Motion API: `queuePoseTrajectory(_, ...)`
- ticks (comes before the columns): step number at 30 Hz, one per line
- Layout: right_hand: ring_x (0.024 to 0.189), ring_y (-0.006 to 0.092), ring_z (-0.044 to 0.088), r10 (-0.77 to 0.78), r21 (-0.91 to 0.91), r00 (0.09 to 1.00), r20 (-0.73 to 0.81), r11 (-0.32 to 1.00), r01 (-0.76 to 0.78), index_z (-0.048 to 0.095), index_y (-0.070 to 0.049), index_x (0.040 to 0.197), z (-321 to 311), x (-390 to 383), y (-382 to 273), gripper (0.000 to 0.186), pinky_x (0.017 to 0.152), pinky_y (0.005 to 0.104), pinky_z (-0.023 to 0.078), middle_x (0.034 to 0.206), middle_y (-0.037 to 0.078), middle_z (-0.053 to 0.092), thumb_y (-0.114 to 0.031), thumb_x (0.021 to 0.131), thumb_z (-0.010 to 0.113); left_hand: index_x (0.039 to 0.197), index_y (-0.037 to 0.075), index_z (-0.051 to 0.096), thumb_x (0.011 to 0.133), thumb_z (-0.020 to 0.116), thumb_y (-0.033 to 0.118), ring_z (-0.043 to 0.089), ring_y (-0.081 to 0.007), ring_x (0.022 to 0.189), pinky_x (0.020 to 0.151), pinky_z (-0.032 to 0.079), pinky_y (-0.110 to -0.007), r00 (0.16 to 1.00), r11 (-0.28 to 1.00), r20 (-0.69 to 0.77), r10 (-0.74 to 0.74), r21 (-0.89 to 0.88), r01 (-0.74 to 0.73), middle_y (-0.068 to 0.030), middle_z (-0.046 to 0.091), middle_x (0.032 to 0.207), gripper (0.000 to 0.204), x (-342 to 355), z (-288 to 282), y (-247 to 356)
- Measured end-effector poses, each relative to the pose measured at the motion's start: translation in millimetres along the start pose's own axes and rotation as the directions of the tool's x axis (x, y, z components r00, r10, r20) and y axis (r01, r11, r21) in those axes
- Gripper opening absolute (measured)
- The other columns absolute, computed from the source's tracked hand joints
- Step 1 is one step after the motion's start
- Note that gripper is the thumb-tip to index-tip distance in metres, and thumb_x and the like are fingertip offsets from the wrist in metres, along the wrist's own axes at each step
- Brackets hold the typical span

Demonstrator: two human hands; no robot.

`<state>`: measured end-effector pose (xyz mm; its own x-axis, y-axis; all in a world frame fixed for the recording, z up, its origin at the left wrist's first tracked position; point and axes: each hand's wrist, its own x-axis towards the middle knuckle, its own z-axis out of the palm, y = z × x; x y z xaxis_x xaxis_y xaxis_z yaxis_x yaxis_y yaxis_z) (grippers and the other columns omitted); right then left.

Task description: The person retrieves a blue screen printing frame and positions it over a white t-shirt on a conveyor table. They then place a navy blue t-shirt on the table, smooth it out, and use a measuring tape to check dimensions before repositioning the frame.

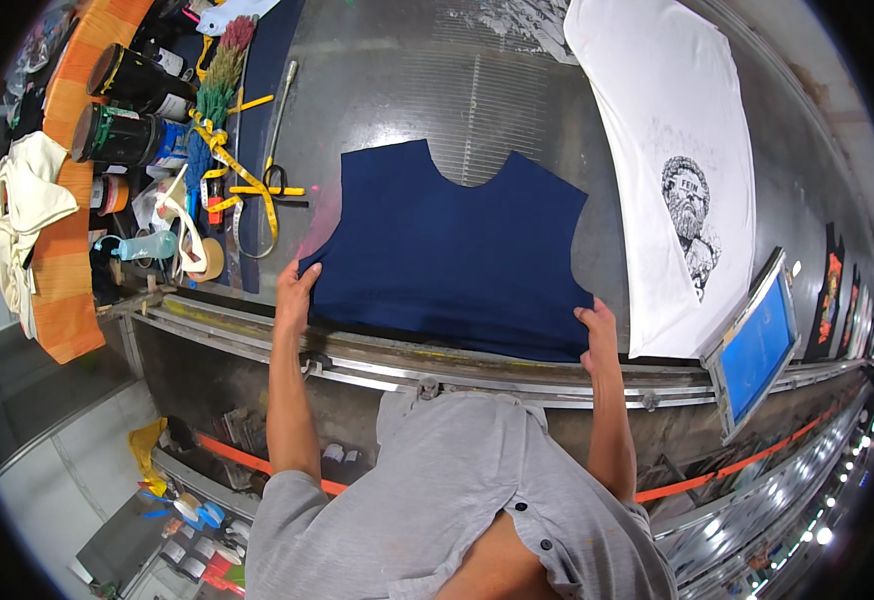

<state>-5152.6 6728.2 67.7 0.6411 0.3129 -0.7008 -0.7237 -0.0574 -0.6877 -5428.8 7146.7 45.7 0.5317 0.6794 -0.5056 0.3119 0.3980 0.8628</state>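
A navy blue cut fabric panel (pixel 447 250) with a scooped neckline lies flat on a shiny metal printing table (pixel 407 90). My left hand (pixel 295 290) presses on the panel's near left corner. My right hand (pixel 599 335) grips the near right corner at the table's front edge. Both arms reach up from my grey shirt at the bottom of the view.
A white shirt with a black printed portrait (pixel 677 170) lies to the right. A blue-meshed screen frame (pixel 757 345) leans at the right rail. At the left are ink tubs (pixel 122 135), a yellow measuring tape (pixel 237 170), scissors (pixel 277 150) and tape rolls.
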Motion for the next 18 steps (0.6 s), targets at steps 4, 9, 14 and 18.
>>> queuePoseTrajectory(4, 0.091, 0.0142, 0.064, 0.068, -0.034, 0.997, 0.020, 0.997, -0.068, 0.063, 0.004, 0.112, -3, -8, 10, 0.028, 0.085, 0.0287, 0.050, 0.100, 0.009, 0.069, -0.002, 0.085, 0.061, 0.113, -0.003, 0.065, 0.092, 0.065, 0.008, 0.065, -0.0141, 0.089, 0.083, 0.051, -0.028, 0.998, 0.995, -0.025, -0.062, 0.075, 0.064, -0.0064, 0.071, 0.102, 0.024, 0, -7, -1)
queuePoseTrajectory(9, 0.083, 0.0106, 0.062, -0.042, -0.250, 0.999, -0.006, 0.967, 0.039, 0.065, 0.004, 0.109, -21, 8, 29, 0.025, 0.077, 0.0259, 0.049, 0.094, 0.007, 0.069, -0.005, 0.086, 0.066, 0.096, -0.002, 0.069, 0.087, 0.071, 0.009, 0.057, -0.0080, 0.070, 0.066, 0.045, -0.024, 0.994, 0.959, -0.071, -0.084, 0.265, 0.100, 0.0005, 0.065, 0.081, 0.015, 2, -18, -17)
queuePoseTrajectory(14, 0.076, 0.0094, 0.057, -0.122, -0.464, 0.987, -0.108, 0.884, 0.058, 0.066, 0.004, 0.100, 18, -5, 3, 0.018, 0.070, 0.0256, 0.046, 0.087, 0.004, 0.066, -0.006, 0.085, 0.067, 0.090, 0.002, 0.068, 0.086, 0.072, 0.013, 0.043, -0.0044, 0.065, 0.058, 0.033, -0.024, 0.995, 0.952, -0.080, -0.059, 0.294, 0.080, 0.0065, 0.051, 0.072, 0.012, 1, -13, -16)
queuePoseTrajectory(18, 0.080, 0.0105, 0.057, -0.171, -0.497, 0.979, -0.106, 0.863, 0.097, 0.064, 0.004, 0.104, 5, 6, 13, 0.021, 0.073, 0.0261, 0.046, 0.089, 0.005, 0.066, -0.006, 0.085, 0.067, 0.092, 0.006, 0.066, 0.087, 0.070, 0.011, 0.040, -0.0027, 0.068, 0.059, 0.029, -0.022, 0.991, 0.978, -0.117, -0.070, 0.190, 0.091, 0.0072, 0.049, 0.075, 0.008, -3, -11, -8)
